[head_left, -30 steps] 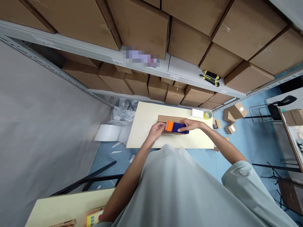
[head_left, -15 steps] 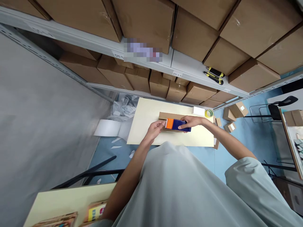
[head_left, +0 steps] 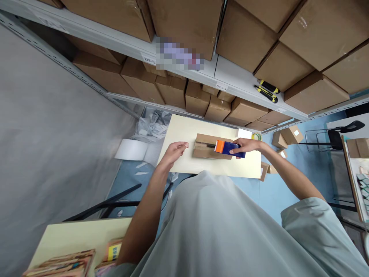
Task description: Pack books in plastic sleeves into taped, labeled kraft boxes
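Note:
My right hand is wrapped round a blue tape dispenser with an orange, tooth-edged front. It holds the dispenser over the right part of a closed cardboard box, which lies on the cream table. A dark gap runs along the box's top seam, partly behind the dispenser. Left of the box, my left hand hovers with thumb and fingertips pinched together. Whatever may be between those fingertips is too small or too clear to make out.
A white box and a tape roll sit at the table's back right. Shelves of cardboard boxes rise behind, with yellow-black box cutters on a ledge. White packing wrap lies to the left, boxes on the floor to the right.
My hands have moved apart: the left has drawn away leftward from the dispenser's orange end, while the right has carried the dispenser rightward. More of the box's top shows.

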